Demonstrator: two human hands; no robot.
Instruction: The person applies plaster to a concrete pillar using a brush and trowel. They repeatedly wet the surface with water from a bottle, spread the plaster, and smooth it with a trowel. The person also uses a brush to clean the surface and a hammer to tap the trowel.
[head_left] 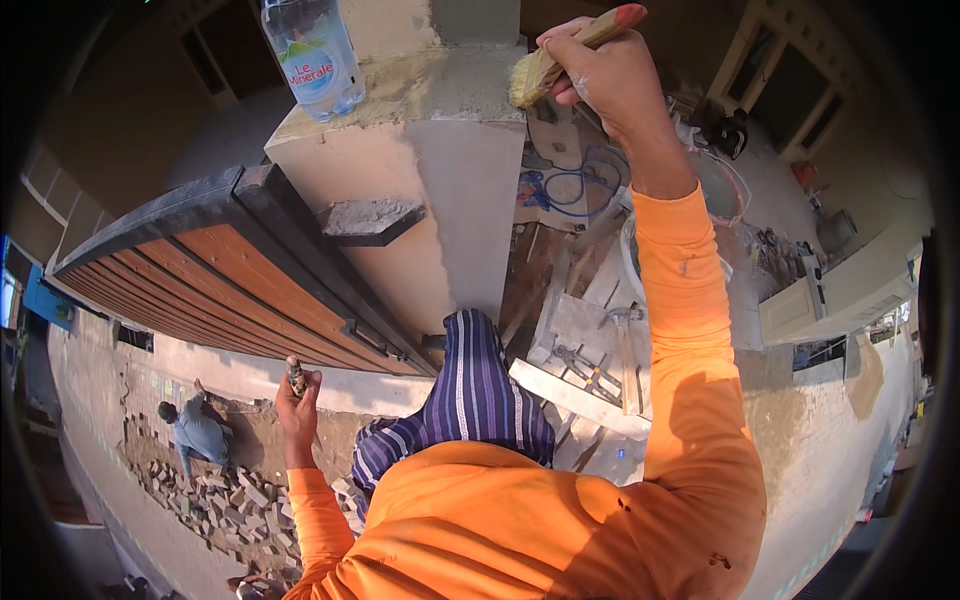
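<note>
Rough pillar ledge lay bare between a plastic bottle and its right edge, where fingers of the right hand held a paintbrush; the left hand gripped an unclear stub.

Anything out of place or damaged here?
A clear bottle stands on the pillar ledge near the brush; odd, since that surface looks under work. Lower left, paving blocks lie in a loose jumble.

Sunlit pale pavement, brown slatted gate, shaded wall, pale-framed openings upper right
</note>
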